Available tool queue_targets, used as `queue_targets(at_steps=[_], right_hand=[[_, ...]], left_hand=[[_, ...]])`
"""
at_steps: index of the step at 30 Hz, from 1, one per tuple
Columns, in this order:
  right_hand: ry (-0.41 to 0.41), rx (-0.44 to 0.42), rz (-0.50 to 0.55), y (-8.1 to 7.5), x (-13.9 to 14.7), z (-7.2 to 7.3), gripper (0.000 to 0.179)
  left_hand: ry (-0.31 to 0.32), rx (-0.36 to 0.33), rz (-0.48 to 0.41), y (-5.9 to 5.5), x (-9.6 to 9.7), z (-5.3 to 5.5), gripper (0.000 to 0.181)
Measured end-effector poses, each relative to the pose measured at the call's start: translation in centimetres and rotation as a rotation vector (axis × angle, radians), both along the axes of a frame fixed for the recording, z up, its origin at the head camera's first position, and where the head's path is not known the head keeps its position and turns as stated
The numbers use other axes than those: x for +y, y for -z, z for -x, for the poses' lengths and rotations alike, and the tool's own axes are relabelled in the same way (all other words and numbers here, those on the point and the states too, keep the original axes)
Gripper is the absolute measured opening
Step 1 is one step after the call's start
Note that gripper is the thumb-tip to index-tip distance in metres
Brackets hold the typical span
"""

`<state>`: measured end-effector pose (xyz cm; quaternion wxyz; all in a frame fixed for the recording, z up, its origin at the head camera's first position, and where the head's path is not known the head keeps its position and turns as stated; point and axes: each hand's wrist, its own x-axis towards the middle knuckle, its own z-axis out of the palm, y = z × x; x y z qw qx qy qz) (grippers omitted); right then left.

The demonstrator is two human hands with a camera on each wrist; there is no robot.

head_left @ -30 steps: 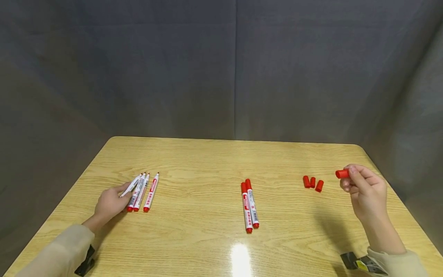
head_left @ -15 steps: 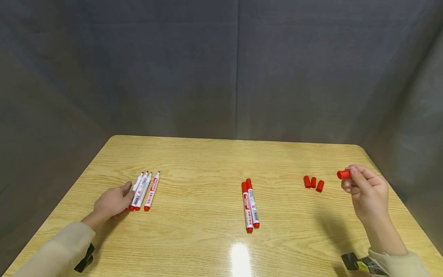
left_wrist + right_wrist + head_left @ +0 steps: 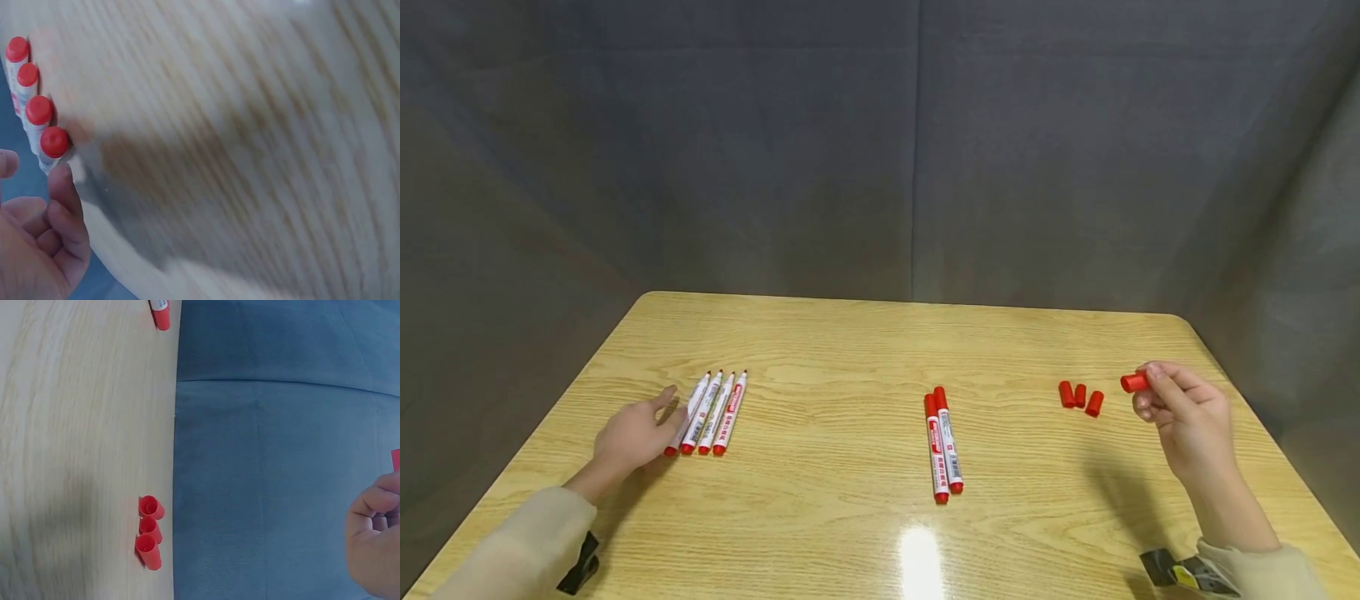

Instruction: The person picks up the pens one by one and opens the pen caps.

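Note:
Several uncapped whiteboard markers (image 3: 727,417) lie side by side at the left of the table, dark tips pointing away. My left hand (image 3: 634,435) is beside the leftmost marker (image 3: 672,450), its fingers loosely bent and partly covering the barrel. From the left wrist, the markers' red ends (image 3: 39,110) form a row, with a fingertip (image 3: 60,175) right by the nearest one. Raised over the right side, my right hand (image 3: 1197,421) pinches a red marker cap (image 3: 1133,382) between thumb and fingers, its hollow end facing left. Only a sliver of that cap (image 3: 396,460) shows in the right wrist view.
Three loose red caps (image 3: 1080,395) lie on the wooden table (image 3: 820,367), left of my right hand. Two capped red markers (image 3: 937,450) rest together near the middle. A grey curtain (image 3: 880,167) hangs behind the table and along both sides.
The leftmost marker was held tilted over the others; it now lies in the row. The left hand has loosened off it and drawn slightly left. The right hand, still pinching the cap, shifted slightly left.

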<state>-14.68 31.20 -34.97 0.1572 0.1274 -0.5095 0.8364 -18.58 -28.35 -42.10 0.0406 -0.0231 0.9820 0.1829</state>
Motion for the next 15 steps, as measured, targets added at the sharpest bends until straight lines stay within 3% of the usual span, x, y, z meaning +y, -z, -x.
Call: queue_targets(at_steps=[6,15], right_hand=[[-0.004,-0.054,-0.050,0.3,0.2,0.2,0.024],[-0.035,-0.065,-0.176,0.8,0.6,0.6,0.025]], left_hand=[[-0.023,0.064,0.006,-0.8,0.7,-0.3,0.066],[0.007,0.221,-0.043,-2.0,2.7,-0.8,0.064]])
